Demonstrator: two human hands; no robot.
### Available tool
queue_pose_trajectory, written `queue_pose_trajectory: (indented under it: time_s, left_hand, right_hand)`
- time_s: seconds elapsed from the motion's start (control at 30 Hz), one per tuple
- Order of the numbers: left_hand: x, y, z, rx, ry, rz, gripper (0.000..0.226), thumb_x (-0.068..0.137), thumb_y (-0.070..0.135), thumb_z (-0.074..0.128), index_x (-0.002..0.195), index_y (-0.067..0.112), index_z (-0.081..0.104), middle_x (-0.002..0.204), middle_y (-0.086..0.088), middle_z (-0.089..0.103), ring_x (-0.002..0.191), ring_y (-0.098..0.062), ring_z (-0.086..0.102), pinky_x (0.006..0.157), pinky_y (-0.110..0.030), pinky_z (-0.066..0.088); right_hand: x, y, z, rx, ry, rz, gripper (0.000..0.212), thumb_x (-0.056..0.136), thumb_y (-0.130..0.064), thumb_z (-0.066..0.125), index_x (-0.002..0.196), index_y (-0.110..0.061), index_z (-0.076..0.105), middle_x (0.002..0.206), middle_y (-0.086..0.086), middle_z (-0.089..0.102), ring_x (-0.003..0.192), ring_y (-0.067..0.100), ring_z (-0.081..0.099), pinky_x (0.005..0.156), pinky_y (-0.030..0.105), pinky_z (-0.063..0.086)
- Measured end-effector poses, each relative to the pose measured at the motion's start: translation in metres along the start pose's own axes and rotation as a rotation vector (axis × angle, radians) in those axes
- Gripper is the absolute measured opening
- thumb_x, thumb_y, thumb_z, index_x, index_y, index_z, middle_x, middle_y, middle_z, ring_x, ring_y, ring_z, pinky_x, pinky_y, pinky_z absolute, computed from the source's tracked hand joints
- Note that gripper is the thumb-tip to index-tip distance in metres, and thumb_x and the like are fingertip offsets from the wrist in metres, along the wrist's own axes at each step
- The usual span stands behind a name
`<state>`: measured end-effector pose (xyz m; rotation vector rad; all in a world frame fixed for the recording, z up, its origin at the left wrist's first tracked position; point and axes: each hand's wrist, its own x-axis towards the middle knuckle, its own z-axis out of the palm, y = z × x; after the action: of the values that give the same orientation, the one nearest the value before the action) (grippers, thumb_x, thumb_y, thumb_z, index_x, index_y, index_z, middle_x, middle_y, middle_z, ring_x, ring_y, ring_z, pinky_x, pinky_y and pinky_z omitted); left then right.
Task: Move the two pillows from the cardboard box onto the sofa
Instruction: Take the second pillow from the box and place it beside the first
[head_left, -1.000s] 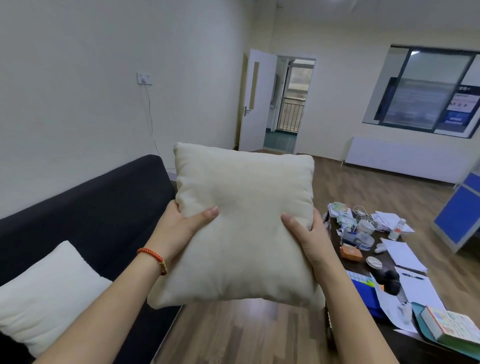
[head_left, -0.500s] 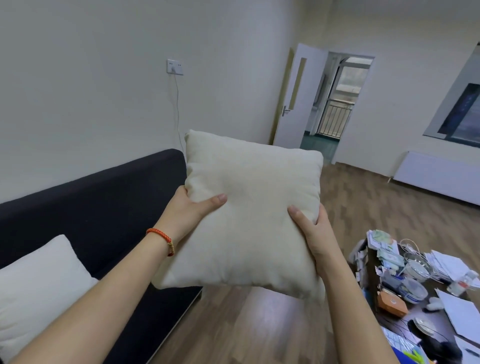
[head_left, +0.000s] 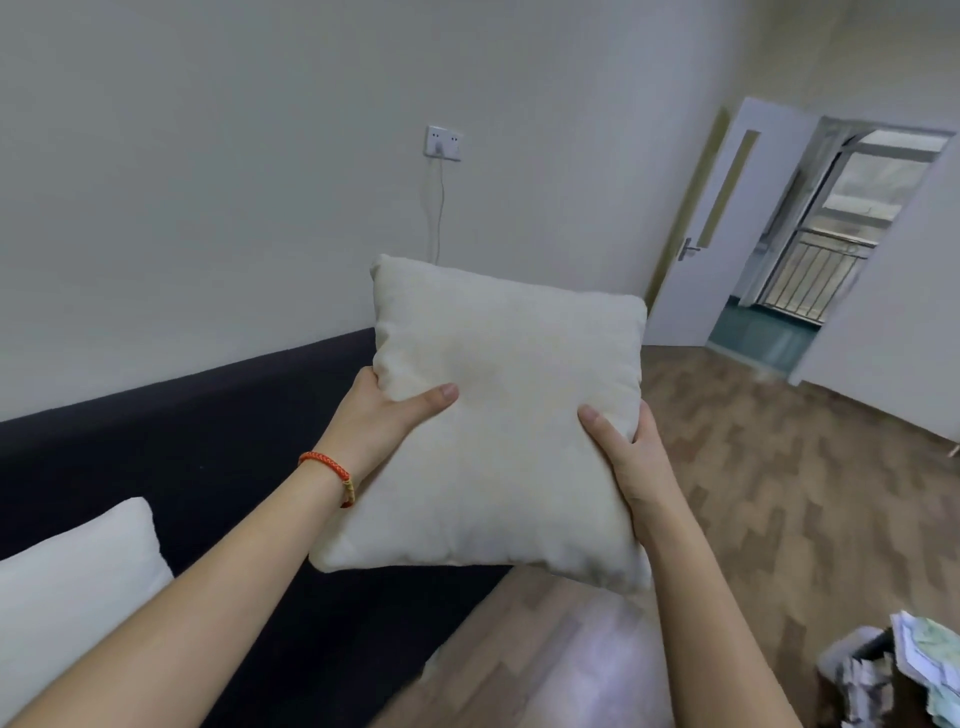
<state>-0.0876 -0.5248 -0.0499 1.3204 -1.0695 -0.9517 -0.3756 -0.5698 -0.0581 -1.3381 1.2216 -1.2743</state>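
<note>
I hold a cream square pillow (head_left: 498, 415) upright in the air, in front of me at chest height. My left hand (head_left: 387, 415) grips its left edge and my right hand (head_left: 631, 457) grips its right edge, thumbs on the near face. The pillow hangs over the far end of the dark sofa (head_left: 197, 457), which runs along the wall on the left. A white pillow (head_left: 67, 592) leans on the sofa at the lower left. The cardboard box is out of view.
Wooden floor (head_left: 779, 519) stretches to the right of the sofa. A cluttered table corner (head_left: 893, 675) shows at the lower right. An open white door (head_left: 727, 218) stands at the far right, and a wall socket (head_left: 443, 142) with a hanging cable sits above the sofa.
My view has swung left toward the sofa and wall. The table has slid almost out of view on the right. Both hands keep the same hold on the cream pillow.
</note>
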Motion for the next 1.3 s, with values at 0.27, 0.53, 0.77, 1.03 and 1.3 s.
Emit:
queue_pose_trajectory:
  time_s: [0.27,0.53,0.77,1.03,1.3]
  left_hand:
    - [0.103,-0.02,-0.011,0.008,0.212,-0.04,0.079,0.067,0.055,0.097,0.131,0.028,0.061,0.123,0.011,0.078,0.11,-0.012,0.077,0.101,-0.039,0.059]
    - [0.209,-0.045,0.0,0.023,0.463,-0.047,0.039,0.084,0.034,0.091,0.11,0.036,0.062,0.099,0.021,0.082,0.091,0.002,0.078,0.087,-0.029,0.058]
    - [0.273,-0.075,-0.006,-0.009,0.679,-0.112,0.085,0.072,0.051,0.095,0.14,0.025,0.053,0.131,0.008,0.072,0.118,-0.016,0.072,0.104,-0.043,0.057]
    - [0.325,-0.149,-0.042,0.018,0.769,-0.198,0.054,0.08,0.039,0.092,0.123,0.039,0.059,0.122,0.013,0.077,0.11,-0.005,0.074,0.09,-0.027,0.056]
    - [0.362,-0.286,-0.089,0.009,0.76,-0.328,0.09,0.073,0.05,0.095,0.149,0.031,0.05,0.135,0.015,0.07,0.122,-0.009,0.068,0.103,-0.036,0.056]
  right_hand:
    - [0.155,0.035,0.062,-0.005,-0.223,0.013,0.081,0.082,-0.053,0.088,0.15,-0.033,0.049,0.137,-0.011,0.066,0.122,0.013,0.066,0.103,0.04,0.056]
    - [0.324,0.074,0.128,0.053,-0.479,0.012,0.086,0.082,-0.052,0.088,0.154,-0.032,0.045,0.138,-0.012,0.065,0.123,0.012,0.066,0.098,0.037,0.055]
    - [0.424,0.088,0.191,0.06,-0.667,0.006,0.059,0.097,-0.053,0.07,0.149,-0.037,0.048,0.133,-0.018,0.065,0.114,0.001,0.066,0.083,0.022,0.055]
    - [0.475,0.159,0.275,-0.002,-0.782,0.079,0.08,0.084,-0.062,0.079,0.153,-0.038,0.046,0.136,-0.018,0.066,0.122,0.007,0.065,0.094,0.032,0.055]
    - [0.486,0.28,0.343,-0.115,-0.808,0.224,0.071,0.089,-0.055,0.076,0.148,-0.043,0.038,0.128,-0.024,0.06,0.111,0.002,0.062,0.078,0.022,0.05]
